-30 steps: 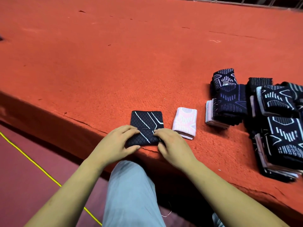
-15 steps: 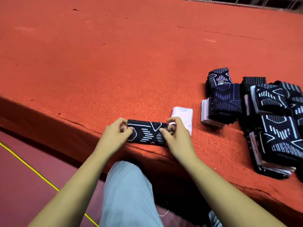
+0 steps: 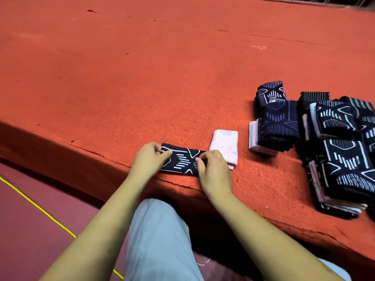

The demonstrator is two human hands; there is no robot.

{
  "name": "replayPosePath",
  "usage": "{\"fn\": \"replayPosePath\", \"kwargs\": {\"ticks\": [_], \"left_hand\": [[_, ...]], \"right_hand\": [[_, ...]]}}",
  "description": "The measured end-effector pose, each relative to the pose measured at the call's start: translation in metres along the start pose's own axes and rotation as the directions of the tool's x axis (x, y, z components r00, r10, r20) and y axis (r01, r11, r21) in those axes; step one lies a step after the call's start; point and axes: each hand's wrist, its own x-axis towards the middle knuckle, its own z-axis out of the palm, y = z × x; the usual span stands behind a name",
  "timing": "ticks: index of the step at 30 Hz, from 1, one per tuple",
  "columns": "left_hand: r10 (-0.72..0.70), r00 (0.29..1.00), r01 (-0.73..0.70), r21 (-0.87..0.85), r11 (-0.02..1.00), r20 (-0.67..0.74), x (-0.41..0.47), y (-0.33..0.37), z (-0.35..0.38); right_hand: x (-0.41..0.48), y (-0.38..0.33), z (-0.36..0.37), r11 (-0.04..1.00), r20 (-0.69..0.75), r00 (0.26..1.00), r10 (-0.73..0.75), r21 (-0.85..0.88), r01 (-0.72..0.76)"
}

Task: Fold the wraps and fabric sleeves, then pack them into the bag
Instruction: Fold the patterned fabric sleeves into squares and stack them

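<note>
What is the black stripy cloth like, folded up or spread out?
Folded. The black patterned sleeve lies as a narrow, doubled strip; the left hand and right hand pinch its ends.

Knitted black sleeve (image 3: 180,162) with woven white lines lies on rough, matt, worn orange carpet (image 3: 142,78).

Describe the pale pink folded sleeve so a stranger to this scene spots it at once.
Find the front edge of the orange-red platform, where the left hand and right hand pinch a black sleeve. Just right of the right hand lies the pink sleeve, folded and alone. It is the only pale piece lying singly; the stacks farther right are mostly dark.
</note>
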Motion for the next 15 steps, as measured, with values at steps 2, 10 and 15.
{"fn": "replayPosePath", "kwargs": {"ticks": [2,10,15], "left_hand": [[0.051,0.998,-0.044,-0.225,0.973,0.027,-0.003,0.006,-0.006],[0.31,0.935,-0.159,-0.578,0.801,0.173,-0.009,0.054,-0.034],[0.425,0.836,-0.176,-0.564,0.806,0.347,-0.002,0.09,-0.029]], "right_hand": [[0.0,0.001,-0.004,0.999,0.044,0.999,-0.014,0.053,0.011],[0.009,-0.003,-0.049,0.969,0.062,0.986,-0.154,0.205,0.138],[0.024,-0.005,-0.062,0.919,0.264,0.946,-0.185,0.388,0.071]]}}
